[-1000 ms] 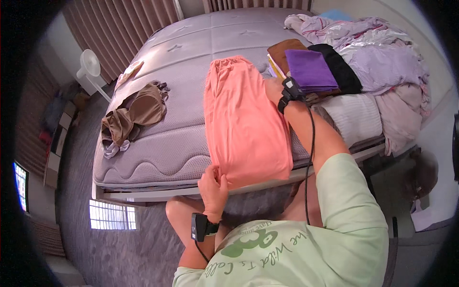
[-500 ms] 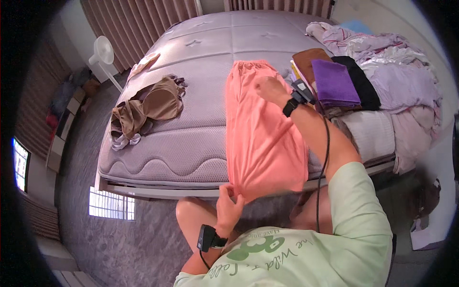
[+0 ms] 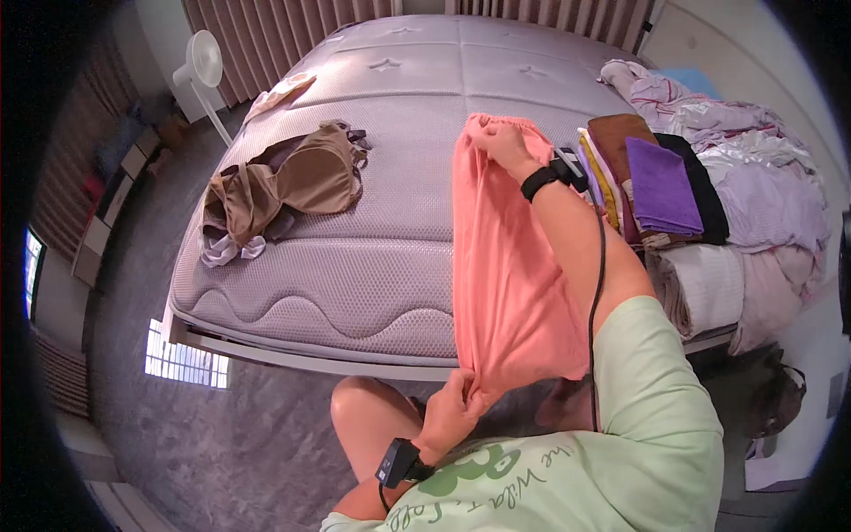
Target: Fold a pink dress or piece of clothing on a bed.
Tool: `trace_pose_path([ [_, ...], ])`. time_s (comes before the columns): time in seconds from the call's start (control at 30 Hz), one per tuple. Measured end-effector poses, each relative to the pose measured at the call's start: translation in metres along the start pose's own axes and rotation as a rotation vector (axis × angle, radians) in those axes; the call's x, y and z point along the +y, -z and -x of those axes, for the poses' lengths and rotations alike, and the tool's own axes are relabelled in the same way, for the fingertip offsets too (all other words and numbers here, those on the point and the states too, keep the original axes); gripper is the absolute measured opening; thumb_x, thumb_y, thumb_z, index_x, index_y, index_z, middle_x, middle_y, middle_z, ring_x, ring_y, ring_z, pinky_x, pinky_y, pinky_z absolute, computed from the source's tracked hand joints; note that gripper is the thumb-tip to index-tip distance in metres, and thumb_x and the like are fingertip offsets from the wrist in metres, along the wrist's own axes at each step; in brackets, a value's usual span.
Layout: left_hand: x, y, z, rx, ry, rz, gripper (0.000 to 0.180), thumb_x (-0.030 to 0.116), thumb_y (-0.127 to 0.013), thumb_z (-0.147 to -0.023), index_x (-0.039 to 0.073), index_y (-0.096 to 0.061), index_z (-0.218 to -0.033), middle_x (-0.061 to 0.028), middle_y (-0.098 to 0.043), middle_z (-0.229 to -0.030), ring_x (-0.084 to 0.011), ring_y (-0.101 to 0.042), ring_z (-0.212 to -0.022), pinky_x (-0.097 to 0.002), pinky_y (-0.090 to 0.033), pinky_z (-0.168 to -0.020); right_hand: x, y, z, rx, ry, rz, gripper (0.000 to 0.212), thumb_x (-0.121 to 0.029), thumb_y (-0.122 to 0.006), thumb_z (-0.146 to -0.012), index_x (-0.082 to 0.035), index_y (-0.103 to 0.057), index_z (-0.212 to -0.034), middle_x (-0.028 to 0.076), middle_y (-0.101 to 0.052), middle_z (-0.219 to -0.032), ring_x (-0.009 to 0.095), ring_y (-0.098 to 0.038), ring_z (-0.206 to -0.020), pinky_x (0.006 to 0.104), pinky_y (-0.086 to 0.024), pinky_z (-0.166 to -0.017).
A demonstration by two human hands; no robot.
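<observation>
A coral-pink elastic-waist garment [image 3: 519, 266] lies lengthwise over the near edge of the bed; whether it is trousers or a skirt I cannot tell. Its gathered waistband points away from me and its lower end hangs over the edge. My left hand [image 3: 452, 410] pinches the near left corner of the cloth, just past the mattress edge. Up by the waistband, my right hand [image 3: 501, 146] is closed on the fabric, bunching it into a ridge. Long creases run between the two hands. My right forearm covers part of the garment's right side.
The grey quilted mattress [image 3: 399, 230] bears a tan bra [image 3: 319, 177] on the left. To the right stand folded clothes topped by a purple cloth [image 3: 660, 182], a folded white textile [image 3: 709, 284], and rumpled pale bedding [image 3: 762, 195]. A cable [image 3: 601, 284] runs along my right arm.
My right hand has moved from above the garment's upper right side to its waistband and taken hold of the cloth. The left hand keeps its pinch. The view has shifted somewhat.
</observation>
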State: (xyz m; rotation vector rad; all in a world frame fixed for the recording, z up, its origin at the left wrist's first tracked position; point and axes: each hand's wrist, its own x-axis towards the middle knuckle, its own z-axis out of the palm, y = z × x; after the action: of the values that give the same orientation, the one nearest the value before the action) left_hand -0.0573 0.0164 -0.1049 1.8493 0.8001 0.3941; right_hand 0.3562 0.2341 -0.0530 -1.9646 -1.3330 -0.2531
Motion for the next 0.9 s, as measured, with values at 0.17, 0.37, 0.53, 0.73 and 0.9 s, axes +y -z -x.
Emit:
trace_pose_path([
  [0.17,-0.001,0.005,0.001,-0.036,0.013,-0.043,0.021,0.012,-0.063,-0.081,0.003,-0.054,-0.098,-0.0172,-0.062,-0.084,-0.0335,-0.063,-0.075,-0.0362,-0.05,-0.069,-0.027,-0.002,0.015,-0.281,-0.274,-0.37,0.024,-0.025,-0.067,-0.083,-0.002,-0.067,-0.076,0.009,-0.065,-0.067,0.017,-0.063,-0.061,0.0307,-0.05,-0.056],
  [0.37,0.002,0.002,0.005,-0.073,-0.197,-0.124,0.017,0.012,-0.066,-0.079,0.004,-0.055,-0.09,-0.016,-0.057,-0.085,-0.0349,-0.058,-0.076,-0.0388,-0.048,-0.068,-0.016,-0.012,0.025,-0.074,-0.049,-0.161,0.021,-0.02,-0.063,-0.087,-0.001,-0.066,-0.079,0.007,-0.065,-0.068,0.014,-0.062,-0.059,0.0283,-0.05,-0.053],
  [0.53,0.02,0.002,0.0,0.091,-0.49,-0.237,0.018,0.013,-0.07,-0.077,0.005,-0.055,-0.079,-0.0133,-0.056,-0.09,-0.0334,-0.056,-0.082,-0.043,-0.045,-0.069,-0.007,0.003,0.038,-0.117,-0.062,-0.28,0.032,-0.032,-0.062,-0.085,-0.001,-0.067,-0.083,0.019,-0.068,-0.081,0.034,-0.066,-0.08,0.0408,-0.051,-0.076],
  [0.73,0.037,0.009,0.009,0.336,-0.622,-0.345,0.017,0.01,-0.071,-0.074,0.006,-0.056,-0.078,-0.0105,-0.059,-0.098,-0.0303,-0.056,-0.085,-0.0408,-0.044,-0.071,-0.062,0.056,0.077,-0.453,-0.174,0.106,0.052,-0.048,-0.069,-0.073,0.004,-0.065,-0.075,0.02,-0.065,-0.072,0.029,-0.065,-0.068,0.0403,-0.05,-0.065],
  [0.9,0.025,-0.007,0.014,0.048,-0.641,-0.24,0.027,0.002,-0.071,-0.068,0.006,-0.054,-0.088,-0.0119,-0.059,-0.089,-0.0312,-0.059,-0.074,-0.0388,-0.048,-0.064,-0.059,0.063,0.095,-0.524,-0.167,-0.098,0.037,-0.034,-0.068,-0.077,0.002,-0.062,-0.069,0.011,-0.063,-0.067,0.021,-0.061,-0.062,0.0353,-0.045,-0.054],
])
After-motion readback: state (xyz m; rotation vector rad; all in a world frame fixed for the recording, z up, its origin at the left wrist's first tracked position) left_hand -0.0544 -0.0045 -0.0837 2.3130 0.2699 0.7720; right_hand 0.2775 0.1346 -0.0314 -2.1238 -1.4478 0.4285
